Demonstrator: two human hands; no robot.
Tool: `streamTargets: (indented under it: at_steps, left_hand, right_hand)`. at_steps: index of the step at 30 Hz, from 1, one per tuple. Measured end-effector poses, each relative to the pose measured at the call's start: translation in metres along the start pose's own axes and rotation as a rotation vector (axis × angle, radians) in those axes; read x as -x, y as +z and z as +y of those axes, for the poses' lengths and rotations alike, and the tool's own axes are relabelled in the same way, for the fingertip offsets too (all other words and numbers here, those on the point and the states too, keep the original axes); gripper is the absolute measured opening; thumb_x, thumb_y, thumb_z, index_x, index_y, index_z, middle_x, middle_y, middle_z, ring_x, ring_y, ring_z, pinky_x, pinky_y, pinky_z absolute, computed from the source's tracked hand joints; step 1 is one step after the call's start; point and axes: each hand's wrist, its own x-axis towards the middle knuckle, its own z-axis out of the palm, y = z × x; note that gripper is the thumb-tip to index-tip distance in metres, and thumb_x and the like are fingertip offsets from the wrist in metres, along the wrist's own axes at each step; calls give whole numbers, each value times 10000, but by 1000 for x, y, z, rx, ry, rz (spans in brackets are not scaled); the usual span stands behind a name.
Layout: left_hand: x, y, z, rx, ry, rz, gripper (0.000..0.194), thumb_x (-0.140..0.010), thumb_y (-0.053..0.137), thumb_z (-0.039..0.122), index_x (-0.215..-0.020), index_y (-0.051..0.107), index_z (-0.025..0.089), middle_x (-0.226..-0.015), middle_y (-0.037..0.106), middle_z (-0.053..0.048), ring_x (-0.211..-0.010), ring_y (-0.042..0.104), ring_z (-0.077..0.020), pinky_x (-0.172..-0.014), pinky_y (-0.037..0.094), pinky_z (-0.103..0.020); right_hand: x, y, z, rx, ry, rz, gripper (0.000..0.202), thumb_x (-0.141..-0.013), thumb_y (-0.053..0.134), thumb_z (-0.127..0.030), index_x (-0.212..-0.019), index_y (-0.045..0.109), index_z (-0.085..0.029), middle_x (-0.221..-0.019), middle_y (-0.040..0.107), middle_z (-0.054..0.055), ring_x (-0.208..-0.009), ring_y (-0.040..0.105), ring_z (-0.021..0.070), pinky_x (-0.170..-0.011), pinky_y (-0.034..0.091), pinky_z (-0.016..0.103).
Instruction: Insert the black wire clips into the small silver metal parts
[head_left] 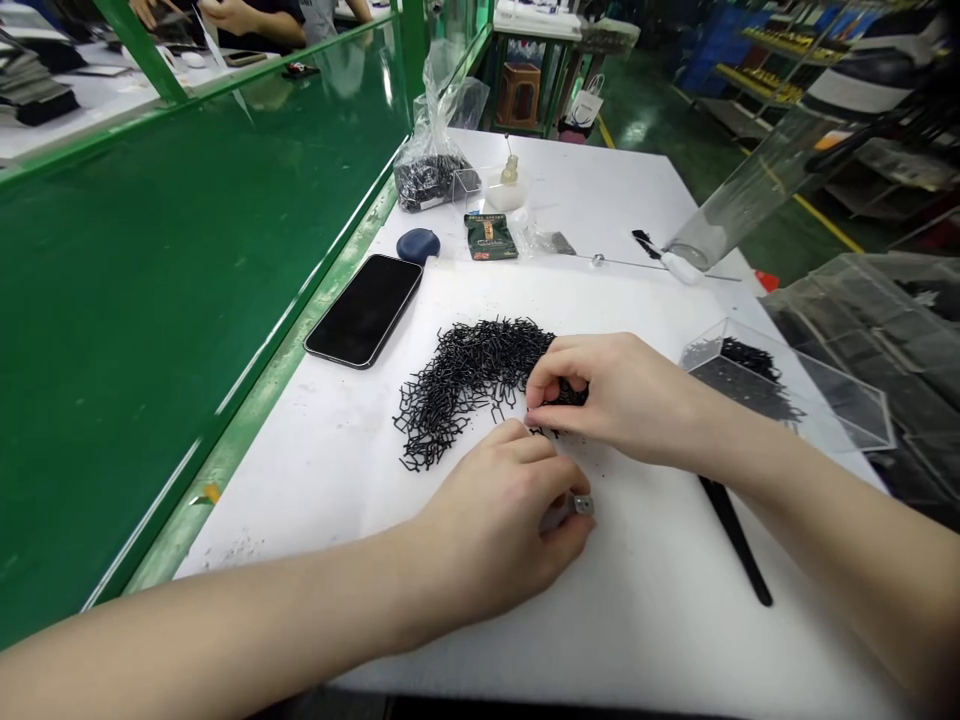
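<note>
A curved heap of small bent black wire pieces (480, 360) lies on the white tabletop (315, 500). In front of the heap, my left hand (517, 510) is closed around a small metal block (583, 505), whose end shows between the fingers. My right hand (592, 390) is at the heap's right end, thumb and forefinger pinched together close to the left fingertips. Whatever is in that pinch is too small to make out. Part of the heap is hidden behind my right hand.
A phone (364, 310) and a dark blue round case (418, 245) lie left. Behind are a green packet (490, 237) and a plastic bag (435, 170). Right stand a clear tray (862, 415), a black tweezer-like tool (739, 545) and a clear tube (742, 190). A green partition (225, 250) borders the table.
</note>
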Motion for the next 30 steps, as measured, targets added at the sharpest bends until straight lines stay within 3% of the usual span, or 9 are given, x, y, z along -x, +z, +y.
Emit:
streamTargets:
  at_steps: [4, 9, 13, 16, 18, 20, 24, 27, 30]
  left_hand:
    - [-1, -1, 0, 28, -1, 6, 103, -893, 733, 131, -941, 813, 175, -844, 793, -39, -879, 708, -226, -910, 614, -376]
    - [-1, -3, 4, 78, -22, 2, 89, -880, 765, 150, -936, 820, 191, -848, 813, -29, -813, 703, -213, -881, 613, -376]
    - [-2, -7, 9, 171, -75, 60, 128, -821, 747, 131, -923, 801, 188, -852, 816, -13, -772, 709, -183, -782, 614, -330]
    - [-5, -12, 13, 258, -153, 88, 164, -774, 737, 111, -916, 789, 174, -794, 802, 0, -661, 698, -144, -646, 613, -270]
    - [-7, -16, 16, 322, -205, 79, 163, -803, 738, 114, -952, 792, 153, -842, 834, -21, -665, 750, -137, -631, 647, -237]
    - [-10, -18, 18, 463, -301, 65, 172, -828, 748, 112, -989, 806, 137, -913, 865, -56, -757, 831, -170, -696, 700, -235]
    - [-13, -19, 17, 877, -518, 30, 302, -759, 780, -19, -972, 862, 179, -847, 872, -12, -873, 876, -213, -848, 731, -254]
    - [-15, -18, 15, 1014, -550, 11, 458, -728, 740, -130, -984, 888, 221, -803, 859, 35, -865, 874, -181, -943, 716, -264]
    - [-16, -19, 15, 1072, -566, -4, 523, -711, 713, -185, -978, 893, 228, -774, 846, 54, -859, 870, -159, -946, 707, -235]
  right_hand:
    - [14, -12, -9, -103, 31, 57, 108, -874, 795, -294, -768, 789, -276, -776, 774, -19, -671, 661, 156, -564, 498, 292]
    - [53, -26, -11, -140, 115, 268, 152, -926, 802, -403, -821, 757, -304, -836, 803, -6, -684, 700, 173, -568, 539, 303]
    - [76, -17, 1, -420, 223, 438, 188, -768, 966, -355, -809, 784, -333, -790, 790, -33, -664, 722, 145, -574, 583, 237]
    - [81, -7, 13, -511, 246, 522, 227, -825, 932, -337, -1012, 812, -384, -808, 781, -46, -625, 694, 118, -554, 584, 219]
    - [82, -3, 17, -550, 252, 527, 156, -870, 899, -355, -1011, 836, -379, -765, 771, -40, -579, 672, 110, -537, 585, 223]
    - [81, -2, 18, -602, 259, 508, 95, -829, 937, -348, -875, 854, -350, -717, 769, -34, -525, 654, 101, -504, 582, 220]
    - [79, -2, 12, -749, 243, 427, 196, -729, 1004, -316, -877, 882, -359, -745, 814, -20, -556, 731, 137, -492, 618, 221]
    - [81, 0, 9, -814, 208, 369, 182, -813, 948, -274, -941, 887, -389, -811, 832, -27, -631, 766, 124, -556, 637, 196]
    - [83, 2, 10, -742, 120, 403, 151, -885, 889, -249, -931, 883, -392, -837, 809, -42, -642, 726, 87, -599, 621, 187]
